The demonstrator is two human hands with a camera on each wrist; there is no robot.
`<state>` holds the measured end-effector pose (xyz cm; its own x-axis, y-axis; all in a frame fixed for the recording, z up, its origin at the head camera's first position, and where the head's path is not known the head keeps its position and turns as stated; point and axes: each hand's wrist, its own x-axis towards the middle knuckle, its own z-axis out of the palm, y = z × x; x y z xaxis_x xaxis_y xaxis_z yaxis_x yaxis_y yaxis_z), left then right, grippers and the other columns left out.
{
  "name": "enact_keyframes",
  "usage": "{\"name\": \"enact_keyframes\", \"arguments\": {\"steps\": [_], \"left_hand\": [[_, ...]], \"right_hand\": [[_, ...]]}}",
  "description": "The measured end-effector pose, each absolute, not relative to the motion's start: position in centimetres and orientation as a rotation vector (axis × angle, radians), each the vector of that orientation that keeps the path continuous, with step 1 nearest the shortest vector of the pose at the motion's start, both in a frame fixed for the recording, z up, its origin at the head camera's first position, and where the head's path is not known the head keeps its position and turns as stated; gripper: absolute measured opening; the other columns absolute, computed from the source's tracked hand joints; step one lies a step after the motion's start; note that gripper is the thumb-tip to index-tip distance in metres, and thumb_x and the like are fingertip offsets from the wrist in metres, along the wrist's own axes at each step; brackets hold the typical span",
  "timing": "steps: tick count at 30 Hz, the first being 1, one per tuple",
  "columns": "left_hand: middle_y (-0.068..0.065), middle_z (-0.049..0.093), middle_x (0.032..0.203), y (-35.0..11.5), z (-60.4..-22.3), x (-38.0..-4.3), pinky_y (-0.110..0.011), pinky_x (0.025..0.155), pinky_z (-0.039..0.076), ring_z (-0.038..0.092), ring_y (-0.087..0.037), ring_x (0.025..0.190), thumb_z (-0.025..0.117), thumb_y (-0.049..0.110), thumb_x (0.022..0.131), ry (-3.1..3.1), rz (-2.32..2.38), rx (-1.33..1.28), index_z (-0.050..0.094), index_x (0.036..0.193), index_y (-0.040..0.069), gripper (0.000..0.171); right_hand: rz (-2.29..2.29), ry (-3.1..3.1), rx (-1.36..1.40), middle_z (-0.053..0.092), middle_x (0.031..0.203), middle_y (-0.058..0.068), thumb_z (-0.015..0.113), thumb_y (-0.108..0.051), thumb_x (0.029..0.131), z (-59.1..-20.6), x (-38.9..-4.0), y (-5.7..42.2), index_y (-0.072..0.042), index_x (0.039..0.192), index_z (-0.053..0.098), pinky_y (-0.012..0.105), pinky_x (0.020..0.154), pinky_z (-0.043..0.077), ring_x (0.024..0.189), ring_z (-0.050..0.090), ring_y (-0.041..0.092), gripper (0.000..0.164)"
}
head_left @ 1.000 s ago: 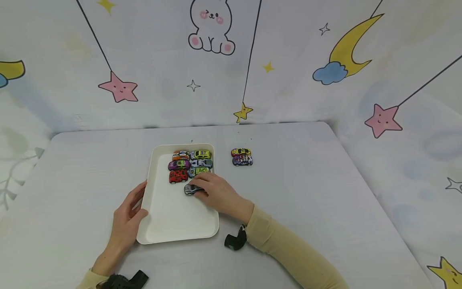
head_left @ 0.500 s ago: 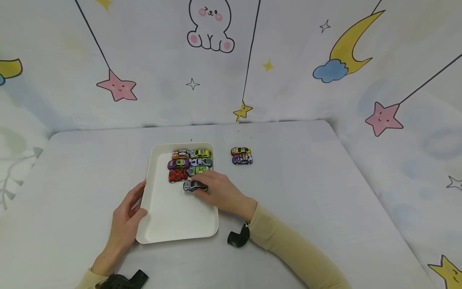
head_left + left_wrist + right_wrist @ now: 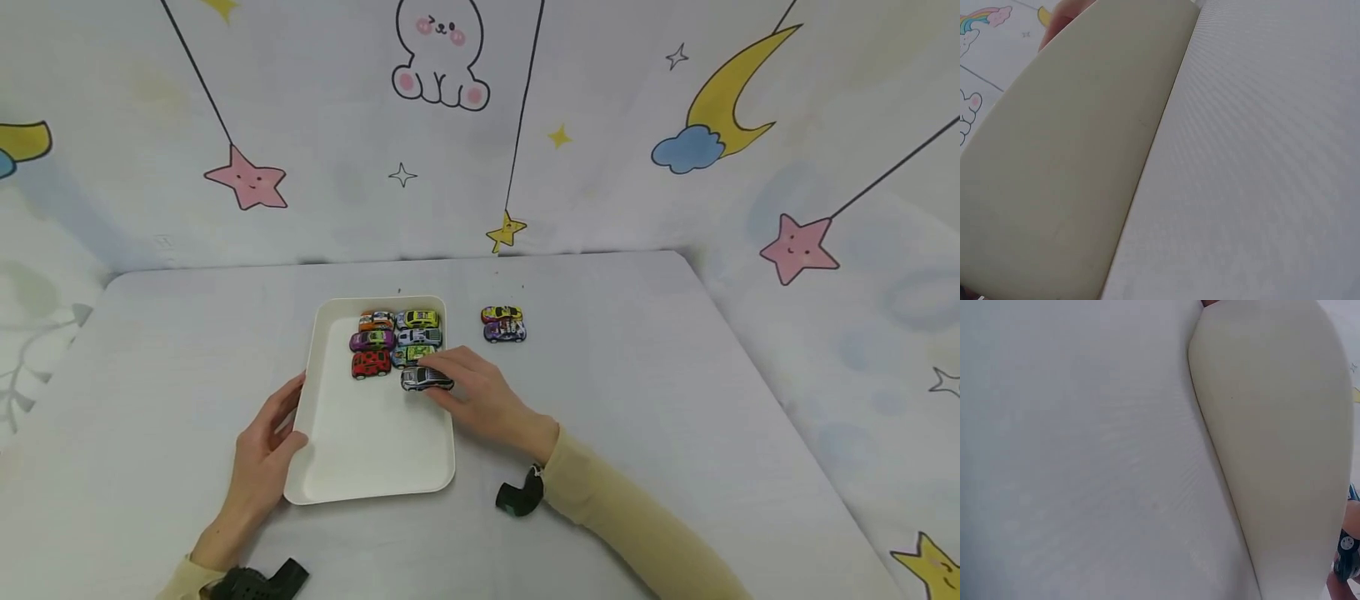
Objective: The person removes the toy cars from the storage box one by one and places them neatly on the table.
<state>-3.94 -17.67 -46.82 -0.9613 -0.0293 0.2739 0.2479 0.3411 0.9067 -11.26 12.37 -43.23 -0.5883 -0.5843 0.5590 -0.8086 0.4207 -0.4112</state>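
Note:
My right hand (image 3: 491, 402) pinches a black and silver toy car (image 3: 420, 378) between thumb and fingers, over the right side of a white tray (image 3: 367, 454). Just beyond it, several toy cars stand in two columns: a red one (image 3: 371, 364), a purple one (image 3: 371, 340) and a green one (image 3: 408, 357) among them. My left hand (image 3: 258, 462) holds the tray's left edge, its thumb at the rim. In the right wrist view, a wheel of the held car (image 3: 1347, 542) shows past the tray wall (image 3: 1279, 437). The left wrist view is mostly tray wall (image 3: 1079, 150).
Right of the tray, a yellow toy car (image 3: 501, 314) and a purple toy car (image 3: 505, 332) lie side by side on the white tabletop (image 3: 637, 375). A wall cloth with cartoon drawings (image 3: 337, 142) rises behind the table's far edge.
My right hand has shifted right and slightly away from me with the black and silver car, toward the tray's right wall. My left hand and the tray stay in place.

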Motion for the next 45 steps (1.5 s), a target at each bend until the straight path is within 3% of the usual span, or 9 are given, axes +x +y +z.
{"name": "enact_keyframes", "arguments": {"steps": [29,37,45], "left_hand": [[-0.026,0.049,0.146,-17.8,-46.9,-4.0,-0.006,0.097,0.041,0.049,0.006,0.129,0.046,-0.02,0.082,-2.373,-1.629,-0.205,0.046,0.149,0.008,0.072],[-0.025,0.049,0.146,-17.8,-46.8,-3.9,-0.004,0.096,0.04,0.048,0.006,0.129,0.046,-0.02,0.081,-2.381,-1.621,-0.188,0.046,0.149,0.009,0.074],[-0.024,0.05,0.146,-17.7,-46.8,-3.9,-0.004,0.095,0.041,0.048,0.008,0.128,0.047,-0.019,0.081,-2.386,-1.596,-0.198,0.047,0.149,0.01,0.074]], "right_hand": [[1.03,-2.418,0.908,0.068,0.123,0.008,0.075,-0.005,0.086,-46.2,-13.1,19.8,-0.004,0.126,0.066,0.036,0.1,0.048,0.113,0.06,0.022,0.041],[1.078,-2.399,0.859,0.069,0.122,0.009,0.074,-0.006,0.087,-46.9,-13.4,20.3,-0.004,0.125,0.066,0.036,0.101,0.047,0.113,0.06,0.023,0.04],[1.051,-2.411,0.755,0.07,0.118,0.011,0.075,-0.001,0.084,-47.1,-13.3,20.5,-0.003,0.122,0.068,0.042,0.096,0.049,0.109,0.06,0.026,0.039]]}}
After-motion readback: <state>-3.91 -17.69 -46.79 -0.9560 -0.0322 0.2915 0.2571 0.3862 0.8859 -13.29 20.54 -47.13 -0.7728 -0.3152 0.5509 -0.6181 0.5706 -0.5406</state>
